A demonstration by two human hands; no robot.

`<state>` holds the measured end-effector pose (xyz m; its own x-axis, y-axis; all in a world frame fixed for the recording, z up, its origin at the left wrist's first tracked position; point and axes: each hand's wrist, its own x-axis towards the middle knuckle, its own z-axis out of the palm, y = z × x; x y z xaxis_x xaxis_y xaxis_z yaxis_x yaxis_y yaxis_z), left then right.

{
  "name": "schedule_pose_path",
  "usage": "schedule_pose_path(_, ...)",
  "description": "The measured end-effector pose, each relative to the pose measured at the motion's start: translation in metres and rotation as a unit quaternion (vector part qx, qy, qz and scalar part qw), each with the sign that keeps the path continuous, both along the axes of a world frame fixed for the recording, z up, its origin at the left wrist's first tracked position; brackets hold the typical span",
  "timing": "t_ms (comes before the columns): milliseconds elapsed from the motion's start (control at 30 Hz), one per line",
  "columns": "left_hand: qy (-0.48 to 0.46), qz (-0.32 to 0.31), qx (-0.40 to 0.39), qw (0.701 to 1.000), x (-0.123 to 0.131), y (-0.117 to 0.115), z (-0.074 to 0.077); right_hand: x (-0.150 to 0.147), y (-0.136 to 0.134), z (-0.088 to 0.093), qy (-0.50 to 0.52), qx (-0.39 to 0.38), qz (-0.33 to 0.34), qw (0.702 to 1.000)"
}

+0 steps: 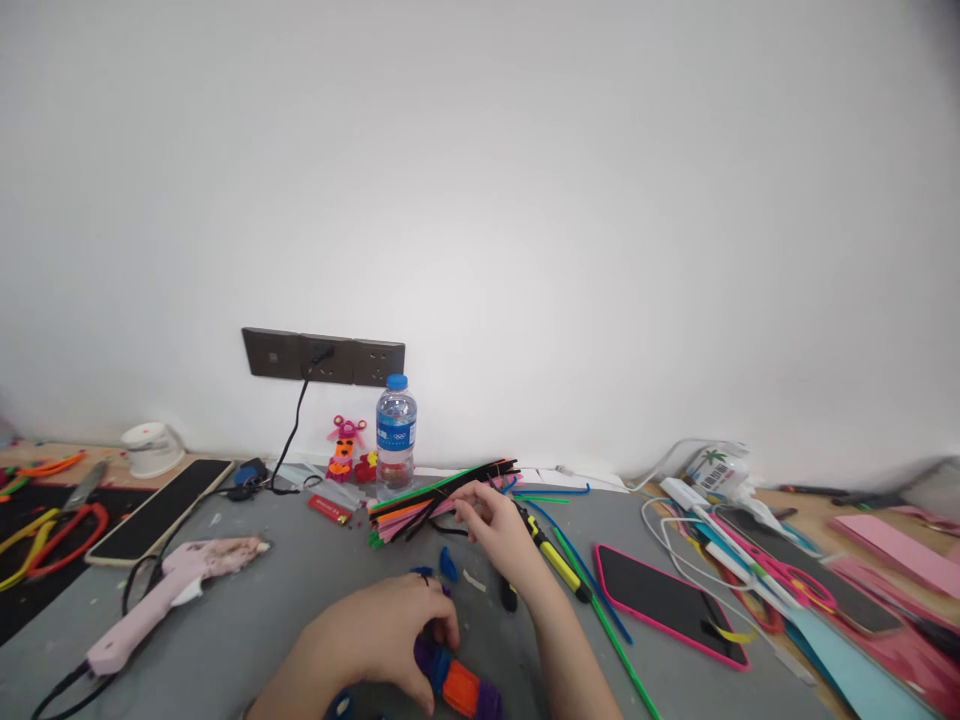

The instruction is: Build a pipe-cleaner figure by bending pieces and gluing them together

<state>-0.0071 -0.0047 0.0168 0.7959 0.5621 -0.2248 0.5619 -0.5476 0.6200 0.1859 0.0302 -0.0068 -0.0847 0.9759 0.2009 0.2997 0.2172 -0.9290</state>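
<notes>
My left hand (382, 628) curls its thumb and fingers round a purple and orange fuzzy piece (459, 688) low in the view. Small blue bits (448, 565) lie just beyond its fingers. Further forward, my right hand (491, 525) is closed in a pinch at the bundle of pipe cleaners (401, 512), which has black, green, orange and pink strands. A thin black pipe cleaner (437, 522) runs from the bundle to its fingertips. Beside the right wrist lies a yellow and black pen-like tool (559, 560). My left palm hides part of the piece.
A water bottle (396, 440) and a small pink and orange figure (342, 450) stand by the wall. At left lie a pink glue gun (169, 595) with its cord, a phone (161, 510) and scissors (56, 545). At right are a pink-edged phone (667, 605) and white cables (667, 545).
</notes>
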Motion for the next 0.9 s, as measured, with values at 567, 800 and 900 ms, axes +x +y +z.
schedule_pose_path(567, -0.08, -0.024, -0.169, 0.982, -0.002, 0.006, 0.014, 0.001, -0.002, 0.004, 0.029, -0.008, 0.01, 0.999)
schedule_pose_path(800, -0.361, 0.063, -0.342, 0.865, -0.016, 0.013, 0.021, 0.008, 0.0, 0.003, 0.057, 0.012, -0.004, 0.998)
schedule_pose_path(900, -0.514, 0.183, -0.348, 0.762, -0.018, 0.02, 0.017, 0.011, 0.0, 0.006, 0.072, 0.024, -0.024, 0.997)
